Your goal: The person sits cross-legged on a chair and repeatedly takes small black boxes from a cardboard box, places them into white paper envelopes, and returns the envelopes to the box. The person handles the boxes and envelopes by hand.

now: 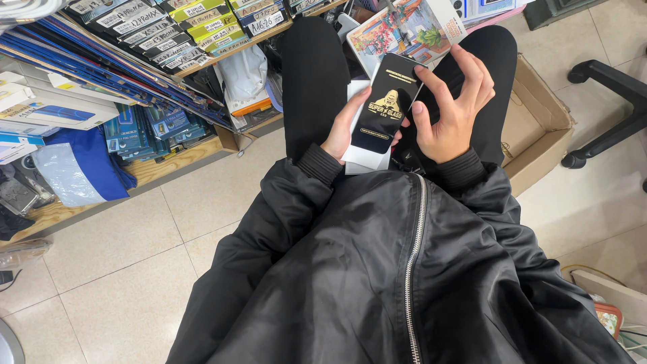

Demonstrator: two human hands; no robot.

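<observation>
Flat black packet (385, 104), gold print, tilted toward one o'clock; left hand (344, 131) cups it underneath, right hand (450, 108) pinches its edge.

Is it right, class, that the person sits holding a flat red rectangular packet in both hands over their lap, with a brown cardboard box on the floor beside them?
Not quite. The head view shows the flat rectangular packet is black, not red. Both the left hand and the right hand do hold it, and the brown cardboard box is beside them.

Left hand (345, 131) cupped palm-up, right hand (450, 108) beside it, fingers curled, both over the lap.
</observation>
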